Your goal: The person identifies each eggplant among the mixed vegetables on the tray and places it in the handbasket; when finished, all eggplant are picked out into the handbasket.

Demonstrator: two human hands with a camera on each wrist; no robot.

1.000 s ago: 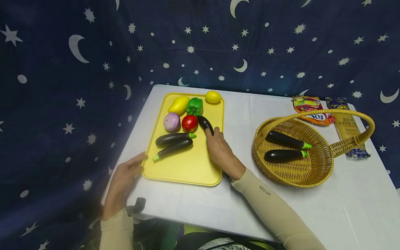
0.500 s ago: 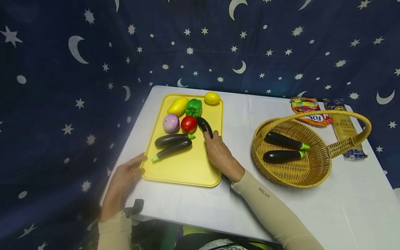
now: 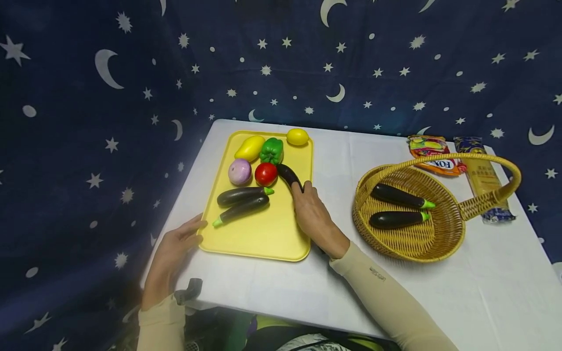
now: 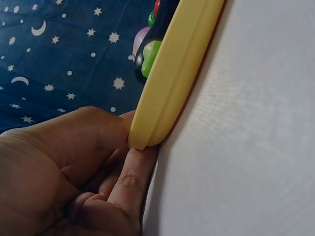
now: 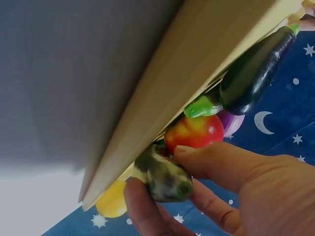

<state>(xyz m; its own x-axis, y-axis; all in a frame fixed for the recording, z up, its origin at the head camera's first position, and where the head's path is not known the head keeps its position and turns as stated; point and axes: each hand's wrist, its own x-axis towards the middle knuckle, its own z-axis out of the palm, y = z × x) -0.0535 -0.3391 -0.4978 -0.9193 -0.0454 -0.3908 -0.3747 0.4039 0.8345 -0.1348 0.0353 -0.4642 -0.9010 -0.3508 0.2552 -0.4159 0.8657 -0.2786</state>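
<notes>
My right hand (image 3: 312, 213) grips the near end of a dark eggplant (image 3: 288, 174) lying at the right of the yellow tray (image 3: 263, 239). In the right wrist view, thumb and fingers pinch this eggplant (image 5: 165, 178) beside a red tomato (image 5: 196, 132). At the tray's near left corner, my left hand (image 3: 174, 248) holds the rim. The left wrist view shows the thumb above the tray edge (image 4: 170, 83) and a finger beneath it. Two more eggplants (image 3: 240, 210) lie side by side on the tray, left of my right hand.
A mango (image 3: 250, 148), green bell pepper (image 3: 272, 150), purple onion (image 3: 239, 171) and lemon (image 3: 297, 137) are also on the tray. To the right stands a wicker basket (image 3: 365, 233) with a tall handle and two eggplants inside. Snack packets (image 3: 483, 180) lie behind it.
My right hand has shifted slightly to the right, its grip on the eggplant kept, and the eggplant's near end has swung a little right. The left hand stays on the tray rim.
</notes>
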